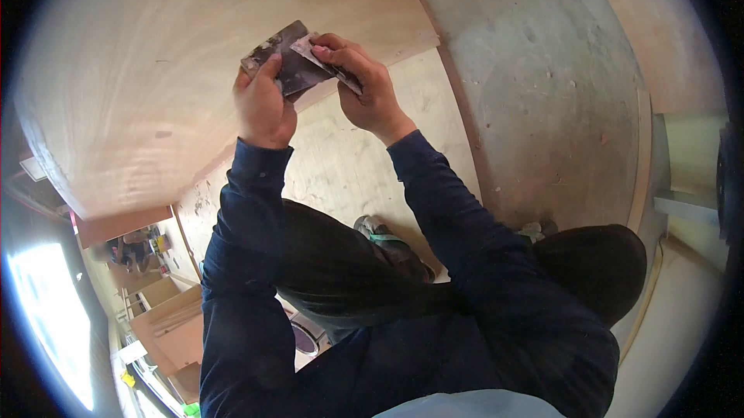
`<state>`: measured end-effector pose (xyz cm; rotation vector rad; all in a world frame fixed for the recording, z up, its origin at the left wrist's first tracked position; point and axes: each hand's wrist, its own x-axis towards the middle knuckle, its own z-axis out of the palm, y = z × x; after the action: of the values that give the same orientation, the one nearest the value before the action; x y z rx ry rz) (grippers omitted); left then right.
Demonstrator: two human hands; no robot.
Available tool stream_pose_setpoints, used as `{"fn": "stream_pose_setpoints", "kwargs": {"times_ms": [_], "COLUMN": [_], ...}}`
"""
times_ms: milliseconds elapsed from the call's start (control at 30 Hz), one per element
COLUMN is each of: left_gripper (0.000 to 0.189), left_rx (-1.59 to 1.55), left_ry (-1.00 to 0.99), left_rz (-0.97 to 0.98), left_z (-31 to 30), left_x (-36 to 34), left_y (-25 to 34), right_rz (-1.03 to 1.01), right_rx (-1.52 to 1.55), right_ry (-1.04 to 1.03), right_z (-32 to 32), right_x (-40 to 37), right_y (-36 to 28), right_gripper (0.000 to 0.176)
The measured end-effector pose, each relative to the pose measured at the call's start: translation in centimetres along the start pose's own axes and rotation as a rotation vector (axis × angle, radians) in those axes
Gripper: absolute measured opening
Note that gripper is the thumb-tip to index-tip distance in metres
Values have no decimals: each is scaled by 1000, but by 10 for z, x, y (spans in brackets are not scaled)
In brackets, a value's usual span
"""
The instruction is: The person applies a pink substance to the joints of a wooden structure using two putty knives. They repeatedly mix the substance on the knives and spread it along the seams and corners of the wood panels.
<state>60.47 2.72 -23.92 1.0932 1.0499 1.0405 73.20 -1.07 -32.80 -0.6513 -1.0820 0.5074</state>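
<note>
My left hand point(266, 108) grips a dark, flat rectangular piece point(296, 69) with pale smears along its far left end, the thumb lying on its face. In my right hand point(368, 92) is a smaller flat piece point(307, 48), crusted with pale material, pinched under bent fingers. It overlaps the upper right part of the dark piece in this view. Both hands are raised close together in front of a large pale wooden panel point(155, 69). The exact kind of the two flat pieces I cannot tell.
A grey, stained surface point(535, 92) runs down the right side. My bent legs and a shoe point(394, 243) are below, by a pale board point(341, 150). At lower left are wooden shelving point(167, 317), a bright window point(50, 317) and a person point(132, 251) farther off.
</note>
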Motion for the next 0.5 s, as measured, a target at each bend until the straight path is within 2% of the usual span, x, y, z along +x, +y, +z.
{"fn": "stream_pose_setpoints", "kwargs": {"times_ms": [67, 200, 367, 400, 433, 467, 500], "left_gripper": [22, 24, 21, 21, 22, 23, 23], "left_rx": [240, 136, 323, 326, 745, 1163, 1166], "left_ry": [84, 103, 90, 85, 70, 47, 32], "left_rz": [241, 175, 265, 264, 507, 749, 749], "left_z": [-1, -5, -16, -18, -13, -5, 6], "left_x": [-4, -10, -4, -3, -5, -8, -12], "left_y": [2, 7, 7, 8, 14, 23, 29], "right_rz": [50, 44, 86, 159, 232, 249, 266], "right_rx": [42, 79, 130, 146, 162, 65, -35], "right_ry": [37, 64, 85, 63, 40, -178, -390], "right_z": [5, 16, 19, 19, 18, 17, 20], "right_x": [-6, -17, -26, -29, -34, -49, -72], "right_y": [3, 15, 24, 25, 27, 32, 36], "right_gripper": [54, 54, 59, 59, 59, 57, 56]}}
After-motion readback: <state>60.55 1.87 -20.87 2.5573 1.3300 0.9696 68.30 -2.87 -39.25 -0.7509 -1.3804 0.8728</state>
